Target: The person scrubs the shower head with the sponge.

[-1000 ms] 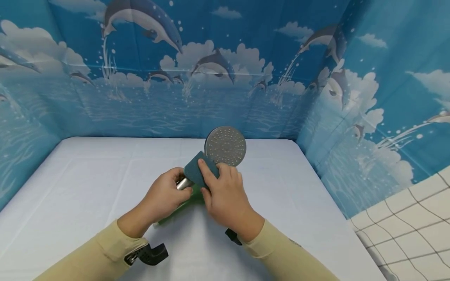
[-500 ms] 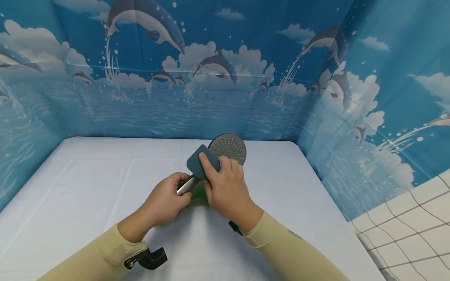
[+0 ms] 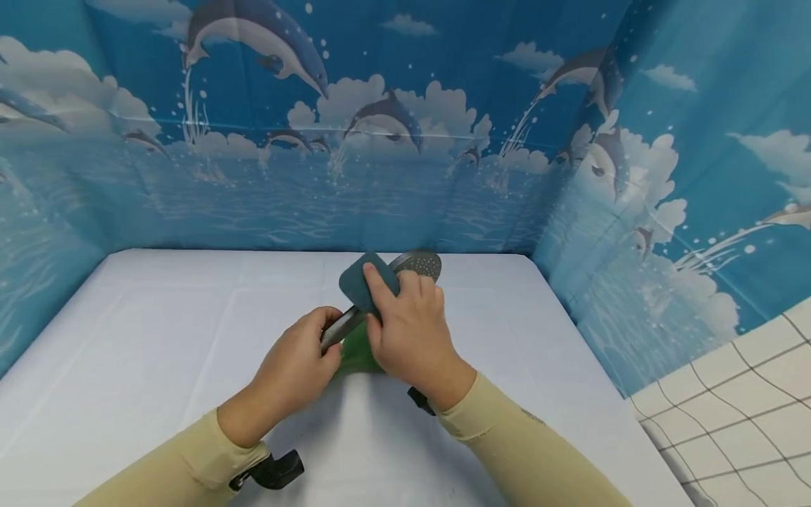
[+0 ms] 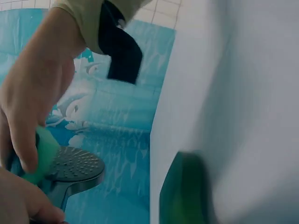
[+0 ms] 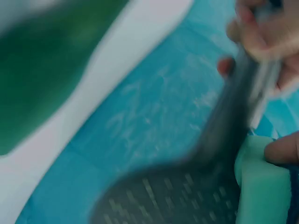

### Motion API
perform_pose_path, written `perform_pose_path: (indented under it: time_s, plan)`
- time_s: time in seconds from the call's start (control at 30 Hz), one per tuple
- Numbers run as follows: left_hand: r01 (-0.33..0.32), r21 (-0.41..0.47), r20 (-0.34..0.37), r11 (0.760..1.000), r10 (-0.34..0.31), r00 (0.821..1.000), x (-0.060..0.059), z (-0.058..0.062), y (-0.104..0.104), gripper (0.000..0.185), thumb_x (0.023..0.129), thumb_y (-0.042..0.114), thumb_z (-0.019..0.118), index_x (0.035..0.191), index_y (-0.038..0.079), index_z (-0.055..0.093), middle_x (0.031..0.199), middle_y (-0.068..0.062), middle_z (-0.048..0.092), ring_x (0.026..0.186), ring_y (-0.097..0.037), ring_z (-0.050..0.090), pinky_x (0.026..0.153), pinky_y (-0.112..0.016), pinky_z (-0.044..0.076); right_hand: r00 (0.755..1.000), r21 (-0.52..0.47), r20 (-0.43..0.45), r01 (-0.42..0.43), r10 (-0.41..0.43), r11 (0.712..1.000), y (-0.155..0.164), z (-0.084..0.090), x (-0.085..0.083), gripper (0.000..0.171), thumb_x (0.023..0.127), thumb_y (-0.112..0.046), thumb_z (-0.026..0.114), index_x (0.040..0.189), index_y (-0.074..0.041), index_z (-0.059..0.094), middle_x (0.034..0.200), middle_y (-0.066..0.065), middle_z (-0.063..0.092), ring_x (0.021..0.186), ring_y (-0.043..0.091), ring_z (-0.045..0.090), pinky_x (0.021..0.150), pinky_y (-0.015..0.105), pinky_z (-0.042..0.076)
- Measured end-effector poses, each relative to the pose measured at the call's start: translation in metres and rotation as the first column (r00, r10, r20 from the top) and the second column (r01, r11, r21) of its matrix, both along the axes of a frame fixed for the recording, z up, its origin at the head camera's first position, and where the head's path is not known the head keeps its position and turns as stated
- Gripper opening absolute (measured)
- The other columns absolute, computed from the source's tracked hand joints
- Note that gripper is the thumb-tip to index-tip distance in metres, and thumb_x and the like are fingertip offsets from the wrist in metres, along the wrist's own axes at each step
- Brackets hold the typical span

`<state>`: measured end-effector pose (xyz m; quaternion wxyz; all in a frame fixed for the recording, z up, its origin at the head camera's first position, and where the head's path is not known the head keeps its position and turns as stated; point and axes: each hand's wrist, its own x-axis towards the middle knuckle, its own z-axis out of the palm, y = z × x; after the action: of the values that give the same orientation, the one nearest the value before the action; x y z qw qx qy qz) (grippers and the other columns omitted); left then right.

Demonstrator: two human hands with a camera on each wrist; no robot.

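Grip of right hand pinches sponge; left wrist view shows shower head nozzles.

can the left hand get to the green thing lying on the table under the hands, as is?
Probably not as is. The left hand grips the chrome handle of the round grey shower head, so it is occupied. The green object lies on the white table just beside it, nothing between; freeing the grip should suffice.
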<state>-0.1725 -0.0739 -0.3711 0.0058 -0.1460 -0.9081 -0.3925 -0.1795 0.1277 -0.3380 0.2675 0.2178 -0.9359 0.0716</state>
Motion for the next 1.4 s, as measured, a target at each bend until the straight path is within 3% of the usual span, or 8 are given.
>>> perform_pose_path:
  time_s: [0.07, 0.17, 0.3, 0.53, 0.8, 0.97, 1.27, 1.4]
  plan:
    - [-0.009, -0.023, -0.016, 1.000, 0.009, 1.000, 0.000, 0.003, -0.001, 0.042, 0.100, 0.011, 0.063, 0.141, 0.006, 0.057, 0.120, -0.007, 0.067, 0.096, -0.019, 0.061, 0.083, -0.039, 0.052, 0.998, -0.055, 0.012, 0.056, -0.055, 0.997, 0.006, 0.006, -0.004, 0.062, 0.103, -0.030, 0.061, 0.162, -0.017, 0.044, 0.120, 0.024, 0.055, 0.095, 0.034, 0.044, 0.078, 0.047, 0.035]
    - [-0.022, -0.056, 0.001, 0.998, 0.022, 1.000, 0.002, 0.006, -0.004, 0.042, 0.099, 0.011, 0.062, 0.141, 0.008, 0.058, 0.119, -0.006, 0.068, 0.092, -0.019, 0.060, 0.079, -0.037, 0.051, 0.984, -0.158, 0.110, 0.155, -0.138, 0.975, 0.024, 0.017, -0.014, 0.062, 0.106, -0.031, 0.056, 0.164, -0.015, 0.039, 0.121, 0.027, 0.052, 0.096, 0.037, 0.041, 0.082, 0.051, 0.032]
    - [-0.026, -0.103, 0.031, 0.994, 0.029, 0.999, 0.001, 0.007, -0.007, 0.044, 0.099, 0.011, 0.061, 0.144, 0.008, 0.058, 0.113, -0.004, 0.068, 0.084, -0.018, 0.057, 0.071, -0.034, 0.048, 0.957, -0.213, 0.215, 0.239, -0.193, 0.947, 0.035, 0.021, -0.020, 0.063, 0.109, -0.032, 0.050, 0.165, -0.009, 0.034, 0.119, 0.028, 0.049, 0.094, 0.036, 0.037, 0.085, 0.051, 0.030]
    - [0.001, -0.143, 0.037, 0.990, 0.004, 0.999, -0.001, 0.003, -0.006, 0.045, 0.102, 0.015, 0.064, 0.145, 0.006, 0.058, 0.098, -0.003, 0.068, 0.075, -0.017, 0.057, 0.065, -0.033, 0.045, 0.996, -0.083, 0.035, 0.085, -0.083, 0.993, 0.011, 0.012, -0.007, 0.064, 0.105, -0.032, 0.059, 0.163, -0.010, 0.040, 0.122, 0.030, 0.054, 0.095, 0.038, 0.045, 0.079, 0.050, 0.037]
    - [-0.010, -0.046, 0.093, 0.999, 0.014, 0.996, -0.001, 0.000, -0.010, 0.046, 0.104, 0.021, 0.067, 0.148, 0.015, 0.056, 0.091, -0.004, 0.063, 0.065, -0.018, 0.052, 0.057, -0.033, 0.043, 0.961, -0.240, 0.171, 0.253, -0.216, 0.937, 0.042, 0.017, -0.024, 0.063, 0.108, -0.031, 0.052, 0.163, -0.006, 0.037, 0.115, 0.029, 0.051, 0.091, 0.036, 0.038, 0.083, 0.052, 0.031]
    - [0.010, -0.014, 0.107, 1.000, -0.009, 0.994, -0.002, 0.003, -0.005, 0.044, 0.104, 0.021, 0.067, 0.146, 0.016, 0.058, 0.097, -0.004, 0.065, 0.069, -0.018, 0.053, 0.059, -0.033, 0.044, 0.976, -0.249, 0.088, 0.215, -0.199, 0.944, 0.033, 0.010, -0.020, 0.065, 0.106, -0.032, 0.056, 0.163, -0.005, 0.037, 0.114, 0.029, 0.052, 0.090, 0.037, 0.040, 0.081, 0.052, 0.033]
    - [0.003, -0.159, -0.033, 0.987, -0.008, 0.999, 0.000, 0.002, 0.003, 0.048, 0.103, 0.019, 0.068, 0.148, 0.007, 0.058, 0.126, -0.009, 0.070, 0.093, -0.019, 0.061, 0.079, -0.039, 0.050, 0.991, -0.134, -0.087, 0.092, -0.104, 0.987, 0.010, -0.003, -0.009, 0.064, 0.101, -0.026, 0.064, 0.159, -0.007, 0.046, 0.113, 0.025, 0.055, 0.089, 0.034, 0.044, 0.077, 0.048, 0.037]
    - [-0.018, -0.147, -0.048, 0.989, 0.011, 0.999, -0.001, -0.001, 0.002, 0.045, 0.103, 0.018, 0.068, 0.145, 0.007, 0.060, 0.115, -0.007, 0.070, 0.085, -0.019, 0.059, 0.073, -0.036, 0.048, 0.996, -0.106, -0.069, 0.048, -0.056, 0.993, 0.010, -0.002, -0.007, 0.063, 0.101, -0.026, 0.064, 0.159, -0.010, 0.047, 0.116, 0.024, 0.056, 0.091, 0.033, 0.045, 0.078, 0.048, 0.038]
